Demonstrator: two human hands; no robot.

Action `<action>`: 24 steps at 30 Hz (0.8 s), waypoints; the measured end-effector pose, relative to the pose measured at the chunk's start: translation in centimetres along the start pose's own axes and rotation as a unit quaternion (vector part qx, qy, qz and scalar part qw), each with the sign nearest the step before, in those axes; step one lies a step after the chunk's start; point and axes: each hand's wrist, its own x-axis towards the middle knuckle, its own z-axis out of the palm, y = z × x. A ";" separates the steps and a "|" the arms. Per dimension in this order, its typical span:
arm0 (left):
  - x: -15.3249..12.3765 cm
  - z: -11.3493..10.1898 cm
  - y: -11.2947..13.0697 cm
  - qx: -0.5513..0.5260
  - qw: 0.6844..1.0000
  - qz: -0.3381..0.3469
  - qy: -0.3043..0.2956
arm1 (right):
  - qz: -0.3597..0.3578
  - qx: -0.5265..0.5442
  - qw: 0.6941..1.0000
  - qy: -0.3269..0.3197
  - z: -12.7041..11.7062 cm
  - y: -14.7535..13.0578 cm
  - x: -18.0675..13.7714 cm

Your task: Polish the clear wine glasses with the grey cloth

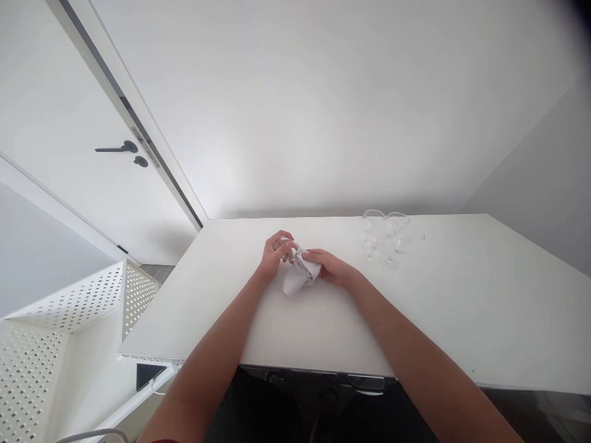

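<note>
My left hand (279, 251) is closed around a clear glass (286, 243), held over the middle of the white table. Most of this glass is covered by my fingers and the cloth. My right hand (329, 267) grips a white cloth (298, 280), which is bunched against the glass on its right side, and one end of it hangs down toward the tabletop. Farther right, toward the back, several clear stemmed glasses (390, 231) stand close together, apart from both hands.
The white table (462, 307) runs along a pale wall (323, 123). At the left is a white door with a dark handle (115, 148). White perforated panels (78, 289) stand below the table's left edge. Cables show under its front edge.
</note>
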 end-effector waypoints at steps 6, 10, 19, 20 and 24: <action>0.2 -0.2 -0.1 0.003 0.999 -0.011 0.044 | -0.097 -0.117 0.981 0.122 -0.1 0.8 0.7; 0.2 -0.1 -0.2 0.015 0.999 -0.018 0.030 | -0.057 -0.024 0.994 0.085 -0.6 1.4 1.2; 0.2 0.0 -0.2 0.030 0.998 -0.023 0.040 | -0.193 -0.184 0.918 0.293 -0.7 2.3 1.8; 0.2 0.0 -0.2 0.036 0.998 -0.017 0.053 | -0.218 -0.200 0.900 0.322 -0.6 2.1 1.6; 0.3 0.1 -0.2 0.067 0.991 -0.002 0.115 | -0.272 -0.207 0.860 0.378 -0.6 1.1 0.4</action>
